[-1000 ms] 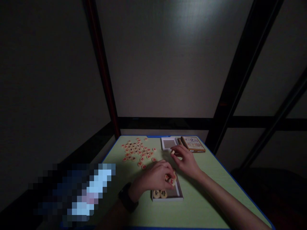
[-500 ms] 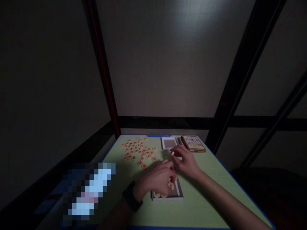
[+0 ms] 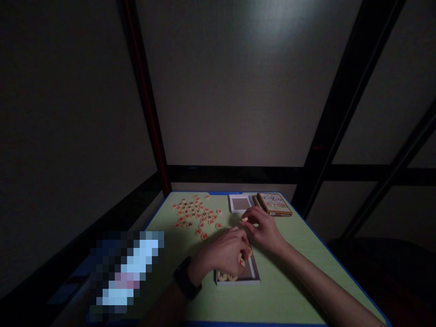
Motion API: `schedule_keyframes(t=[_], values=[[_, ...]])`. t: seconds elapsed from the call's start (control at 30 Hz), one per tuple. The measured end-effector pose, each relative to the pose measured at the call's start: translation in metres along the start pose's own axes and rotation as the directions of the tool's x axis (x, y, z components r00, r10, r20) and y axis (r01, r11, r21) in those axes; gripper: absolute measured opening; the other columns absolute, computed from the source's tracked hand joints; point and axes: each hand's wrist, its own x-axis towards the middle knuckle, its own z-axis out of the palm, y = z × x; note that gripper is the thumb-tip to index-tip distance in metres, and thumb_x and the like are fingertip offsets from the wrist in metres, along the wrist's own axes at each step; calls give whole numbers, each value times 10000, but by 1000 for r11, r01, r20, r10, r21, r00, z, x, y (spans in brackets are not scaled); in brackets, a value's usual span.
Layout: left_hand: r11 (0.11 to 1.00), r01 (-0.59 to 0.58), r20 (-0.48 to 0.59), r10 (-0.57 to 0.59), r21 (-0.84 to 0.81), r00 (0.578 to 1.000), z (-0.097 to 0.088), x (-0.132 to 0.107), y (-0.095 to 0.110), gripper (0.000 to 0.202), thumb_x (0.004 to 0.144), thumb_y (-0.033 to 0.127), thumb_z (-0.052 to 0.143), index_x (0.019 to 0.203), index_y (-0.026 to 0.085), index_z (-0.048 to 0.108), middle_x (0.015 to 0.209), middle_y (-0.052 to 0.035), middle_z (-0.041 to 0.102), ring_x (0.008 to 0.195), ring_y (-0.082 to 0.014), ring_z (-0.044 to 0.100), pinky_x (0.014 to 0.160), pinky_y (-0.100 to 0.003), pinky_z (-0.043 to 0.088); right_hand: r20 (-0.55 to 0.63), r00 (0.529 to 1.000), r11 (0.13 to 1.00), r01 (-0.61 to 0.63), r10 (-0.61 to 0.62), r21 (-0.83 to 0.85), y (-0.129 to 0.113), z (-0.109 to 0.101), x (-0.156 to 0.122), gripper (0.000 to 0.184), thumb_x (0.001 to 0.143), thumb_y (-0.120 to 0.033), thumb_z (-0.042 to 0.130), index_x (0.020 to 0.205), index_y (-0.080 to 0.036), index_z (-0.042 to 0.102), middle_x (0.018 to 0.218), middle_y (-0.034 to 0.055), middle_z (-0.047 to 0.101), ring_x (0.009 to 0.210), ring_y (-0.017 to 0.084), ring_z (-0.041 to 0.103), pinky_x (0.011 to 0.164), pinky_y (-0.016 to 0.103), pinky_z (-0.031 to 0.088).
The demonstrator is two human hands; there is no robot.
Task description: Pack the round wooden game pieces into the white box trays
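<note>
As it hung over the tray (image 3: 254,278), left hand (image 3: 223,252): pinched discs (image 3: 241,261)
Right hand (image 3: 265,229): pinched one disc (image 3: 244,220)
Tip: flat placement looked best

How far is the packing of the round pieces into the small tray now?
Done: about two pieces lie in the near tray. In hand: the left hand holds pieces over it; the right hand pinches another piece. Left: the large pile on the table.
</note>
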Motion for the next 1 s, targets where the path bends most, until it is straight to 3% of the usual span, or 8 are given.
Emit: schedule_keyframes(t=[0.17, 0.3, 0.47, 0.63, 0.8, 1.0], values=[[993, 35, -116, -48, -113, 992, -16, -3, -1, 99, 654, 117, 680, 703, 199, 705, 965, -25, 668, 943, -187, 620, 884, -299, 468, 40, 993, 994, -107, 109, -31, 2, -4, 2, 215, 905, -382, 612, 806, -193, 635, 657, 22, 669, 574, 165, 601, 564, 271, 471], [986, 137, -262, -156, -91, 952, -23, -4, -13, 105, 671, 91, 637, 629, 186, 651, 800, -10, 666, 822, -161, 617, 804, -277, 456, 187, 979, 995, -89, 79, 47, 2, -9, 5, 230, 950, -336, 539, 864, -181, 686, 740, 65, 739, 666, 192, 678, 631, 289, 509], [948, 318, -401, -299, -18, 866, -8, -1, -42, 305, 827, 233, 593, 532, 190, 535, 607, 6, 583, 663, -139, 550, 673, -260, 404, 312, 950, 1000, -15, 7, 23, -6, -15, 8, 212, 945, -305, 562, 882, -198, 733, 774, 44, 758, 687, 189, 691, 641, 275, 512], [915, 404, -472, -356, 1, 807, 4, 2, -56, 436, 947, 312, 480, 529, 191, 494, 585, 0, 571, 626, -136, 530, 642, -262, 367, 439, 896, 997, 78, -67, -7, -34, -24, -4, 242, 968, -280, 539, 882, -179, 741, 770, 56, 739, 682, 170, 681, 644, 248, 512], [900, 434, -455, -372, 36, 809, 5, 2, -54, 433, 983, 314, 435, 588, 194, 567, 655, -26, 636, 701, -157, 591, 708, -266, 406, 521, 851, 988, 127, -66, -83, -54, -25, -39, 273, 946, -131, 501, 1075, -189, 734, 979, 101, 737, 875, 186, 709, 804, 274, 546], [913, 395, -426, -318, 106, 847, 5, 1, -49, 407, 990, 302, 435, 670, 189, 660, 743, -58, 694, 784, -181, 631, 784, -293, 452, 470, 883, 956, 124, 16, -266, -53, -6, -66, 298, 847, -42, 541, 1025, -188, 730, 950, 89, 720, 865, 189, 701, 795, 265, 549]])
